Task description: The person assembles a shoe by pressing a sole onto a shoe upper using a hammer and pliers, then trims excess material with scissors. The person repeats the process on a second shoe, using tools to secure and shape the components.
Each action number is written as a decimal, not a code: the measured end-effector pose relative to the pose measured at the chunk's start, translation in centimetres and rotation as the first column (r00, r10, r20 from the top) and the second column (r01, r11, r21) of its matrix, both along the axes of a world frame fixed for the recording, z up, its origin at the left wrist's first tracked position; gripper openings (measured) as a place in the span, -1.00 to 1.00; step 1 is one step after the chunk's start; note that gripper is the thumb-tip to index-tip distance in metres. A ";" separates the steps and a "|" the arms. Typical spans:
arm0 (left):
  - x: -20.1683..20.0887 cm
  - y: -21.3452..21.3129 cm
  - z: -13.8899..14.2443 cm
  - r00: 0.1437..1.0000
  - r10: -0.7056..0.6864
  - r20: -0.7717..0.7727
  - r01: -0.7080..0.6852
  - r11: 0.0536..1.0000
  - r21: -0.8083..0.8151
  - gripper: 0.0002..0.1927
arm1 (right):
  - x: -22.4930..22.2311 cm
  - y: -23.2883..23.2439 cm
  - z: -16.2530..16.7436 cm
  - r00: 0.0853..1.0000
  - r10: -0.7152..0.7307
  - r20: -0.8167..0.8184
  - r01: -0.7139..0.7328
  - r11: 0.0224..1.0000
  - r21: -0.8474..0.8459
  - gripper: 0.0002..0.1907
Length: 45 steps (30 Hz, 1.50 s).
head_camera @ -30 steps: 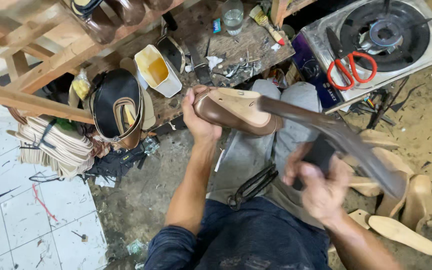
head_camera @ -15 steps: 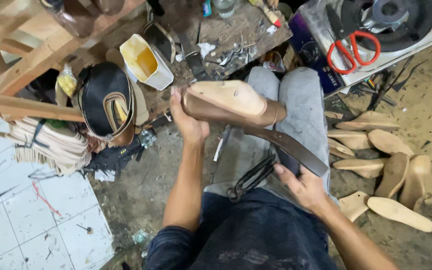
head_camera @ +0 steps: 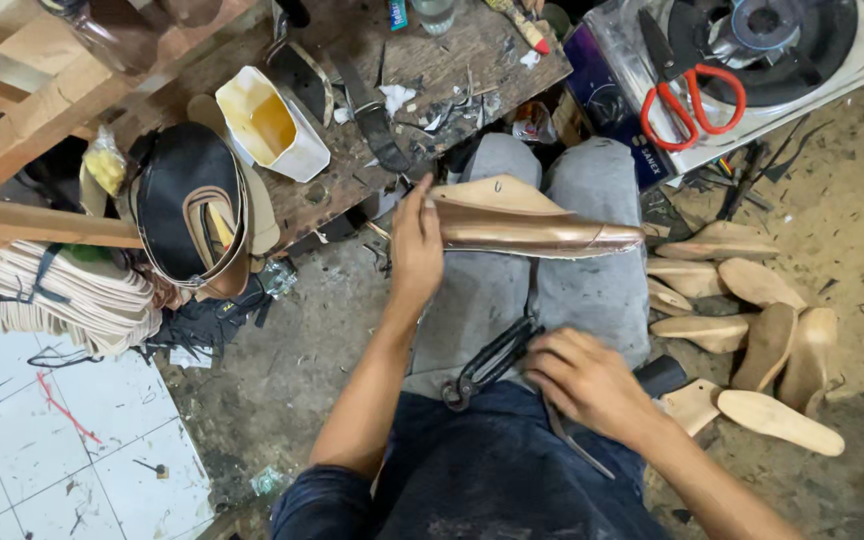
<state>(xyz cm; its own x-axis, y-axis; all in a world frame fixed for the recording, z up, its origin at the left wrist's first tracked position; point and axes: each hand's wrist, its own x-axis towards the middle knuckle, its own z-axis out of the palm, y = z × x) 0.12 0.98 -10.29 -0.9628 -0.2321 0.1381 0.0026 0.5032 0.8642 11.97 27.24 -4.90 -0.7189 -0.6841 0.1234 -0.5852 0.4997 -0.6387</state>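
Glue tub [head_camera: 270, 125] sitting on counter [head_camera: 452, 70]. Left hand [head_camera: 417, 245], grip pinching shoe [head_camera: 527, 225], holding it over knees. Pliers [head_camera: 492, 362] lying on lap. Right hand [head_camera: 587, 385] resting beside pliers, fingers curled, grip unclear.

shoe last [head_camera: 497, 195]: pale wood, glossy brown leather | pincers [head_camera: 487, 362]: dark matt metal | bench [head_camera: 452, 70]: rough wood

A tan leather-covered wooden shoe last [head_camera: 522, 222] lies sideways above the knees, black pincers [head_camera: 487, 362] on the lap.
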 end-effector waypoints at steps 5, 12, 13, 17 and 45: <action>-2.5 3.1 3.7 0.731 -0.679 -0.066 0.632 0.711 -0.308 -0.49 | -1.2 -5.2 -1.7 0.981 0.149 -0.123 -0.131 0.982 0.138 -0.71; -4.5 7.0 8.7 0.680 -0.733 0.035 0.714 0.650 -0.260 -0.38 | -2.5 -4.0 -2.9 0.926 0.257 0.278 -0.229 0.965 -0.130 -0.70; -4.6 6.1 9.3 0.714 -0.697 -0.064 0.683 0.714 -0.155 -0.38 | -2.6 -3.6 -3.1 0.894 0.295 0.338 -0.211 0.941 -0.265 -0.71; -3.2 2.8 10.4 0.922 -0.282 -0.266 0.380 0.794 0.475 -0.40 | -1.4 -2.7 -3.2 0.703 0.389 0.595 -0.077 0.874 -0.480 -0.68; -1.2 -0.1 8.2 0.944 -0.178 -0.278 0.316 0.732 0.604 -0.39 | -5.4 -6.4 4.8 0.044 0.669 0.742 0.779 0.443 -0.445 -0.80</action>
<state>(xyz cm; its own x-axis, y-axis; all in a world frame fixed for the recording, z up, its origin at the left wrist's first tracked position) -1.05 0.88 -2.06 -0.9690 -0.0895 0.2304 0.2441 -0.2012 0.9486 6.54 20.83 -0.07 -0.6415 -0.7097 -0.2914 0.7632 -0.5517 -0.3365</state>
